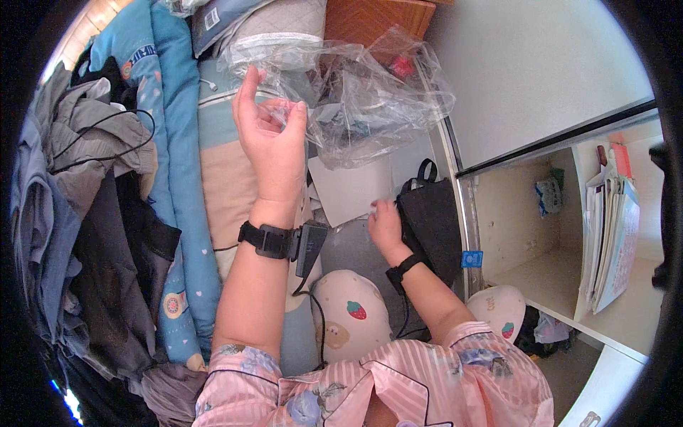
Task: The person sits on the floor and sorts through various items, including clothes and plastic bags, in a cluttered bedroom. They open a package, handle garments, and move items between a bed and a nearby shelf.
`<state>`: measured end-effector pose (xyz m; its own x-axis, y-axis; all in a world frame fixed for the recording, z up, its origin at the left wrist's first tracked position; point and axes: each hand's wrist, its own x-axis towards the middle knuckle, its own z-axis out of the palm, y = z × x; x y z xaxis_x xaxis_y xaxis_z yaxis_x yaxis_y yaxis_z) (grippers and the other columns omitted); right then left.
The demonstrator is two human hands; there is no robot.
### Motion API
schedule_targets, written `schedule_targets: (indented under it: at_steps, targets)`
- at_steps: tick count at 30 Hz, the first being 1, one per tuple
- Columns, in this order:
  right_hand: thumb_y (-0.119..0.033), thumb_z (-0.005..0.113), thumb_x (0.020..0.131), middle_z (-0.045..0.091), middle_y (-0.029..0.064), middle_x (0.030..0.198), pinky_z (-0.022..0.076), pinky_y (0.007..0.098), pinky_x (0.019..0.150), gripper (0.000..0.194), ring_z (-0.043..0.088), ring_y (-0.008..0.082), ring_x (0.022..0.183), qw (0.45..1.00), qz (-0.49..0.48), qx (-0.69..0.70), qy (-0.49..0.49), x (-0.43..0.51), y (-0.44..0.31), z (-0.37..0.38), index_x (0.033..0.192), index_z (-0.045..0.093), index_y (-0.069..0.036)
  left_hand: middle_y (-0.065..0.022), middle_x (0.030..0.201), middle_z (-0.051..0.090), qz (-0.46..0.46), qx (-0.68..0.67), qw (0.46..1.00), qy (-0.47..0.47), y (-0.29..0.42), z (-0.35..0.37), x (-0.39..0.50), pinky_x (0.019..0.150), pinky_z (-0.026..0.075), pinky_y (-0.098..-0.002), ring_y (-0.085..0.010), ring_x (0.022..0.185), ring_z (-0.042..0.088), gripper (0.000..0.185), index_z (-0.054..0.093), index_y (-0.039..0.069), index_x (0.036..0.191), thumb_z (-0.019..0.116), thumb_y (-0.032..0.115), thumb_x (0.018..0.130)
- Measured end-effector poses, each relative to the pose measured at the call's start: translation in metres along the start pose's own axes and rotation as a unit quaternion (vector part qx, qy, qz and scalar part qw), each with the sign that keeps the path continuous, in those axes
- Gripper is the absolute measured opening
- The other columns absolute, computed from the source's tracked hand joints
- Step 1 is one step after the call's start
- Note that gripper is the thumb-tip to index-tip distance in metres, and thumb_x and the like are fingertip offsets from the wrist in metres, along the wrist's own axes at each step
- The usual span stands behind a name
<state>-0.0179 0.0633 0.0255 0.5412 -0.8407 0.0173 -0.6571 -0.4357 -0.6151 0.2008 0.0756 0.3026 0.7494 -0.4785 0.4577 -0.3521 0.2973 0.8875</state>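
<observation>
My left hand [272, 133] is raised over the bed edge, with the gathered edge of a large clear plastic bag [368, 112] between its thumb and fingers. The bag spreads out to the right of this hand, above the floor. Lower down, my right hand [385, 224] is beside a black fabric bag [432, 224] and just below a pale flat sheet or board [349, 187]. Its fingertips are blurred, so whether they hold anything is unclear. Black straps circle both wrists; the left one carries a dark device [310, 248] with a cable.
Piled clothes [101, 213] and a rolled blue quilt [187, 160] lie along the left. A wooden panel [379, 24] stands at the top. On the right is an open cabinet [533, 261] holding upright papers [611, 240], with a sliding door [544, 69] above.
</observation>
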Motion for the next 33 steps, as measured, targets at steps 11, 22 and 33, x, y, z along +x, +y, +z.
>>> schedule_targets:
  at_steps: [11, 22, 33]
  targets:
    - [-0.026, 0.071, 0.08, 0.054, 0.0048, 0.126, 0.035, 0.0341, 0.083, 0.059, 0.045, 0.0183, 0.105, 0.716, 0.442, 0.516, -0.163, 0.025, 0.063, 0.085, 0.135, 0.052, -0.019, -0.0094, 0.135, 0.044, -0.012, 0.011, 1.0, -0.022, -0.006, -0.001, -0.001, 0.078, 0.047, -0.0236, -0.0097, 0.085, 0.055, 0.072, 0.039, 0.002, 0.142, 0.066, -0.01, 0.077]
    - [-0.019, 0.071, 0.085, 0.054, 0.0033, 0.12, 0.0426, 0.0294, 0.083, 0.06, 0.052, 0.0171, 0.094, 0.582, 0.385, 0.716, -0.019, 0.034, 0.038, 0.089, 0.137, 0.046, -0.007, -0.0094, 0.133, 0.045, -0.028, 0.0, 0.999, -0.021, -0.009, 0.002, -0.003, 0.076, 0.047, -0.0233, -0.009, 0.084, 0.055, 0.068, 0.04, 0.001, 0.14, 0.065, -0.009, 0.078]
    - [-0.024, 0.063, 0.092, 0.04, 0.0174, 0.148, 0.029, 0.0339, 0.109, 0.074, 0.042, 0.0261, 0.131, 0.785, 0.261, 0.548, -0.125, 0.037, -0.044, -0.066, 0.151, 0.025, 0.0, -0.0096, 0.135, 0.045, -0.049, -0.034, 0.998, -0.021, -0.011, 0.0, -0.001, 0.073, 0.049, -0.0225, -0.0094, 0.086, 0.055, 0.066, 0.04, 0.001, 0.141, 0.064, -0.008, 0.08]
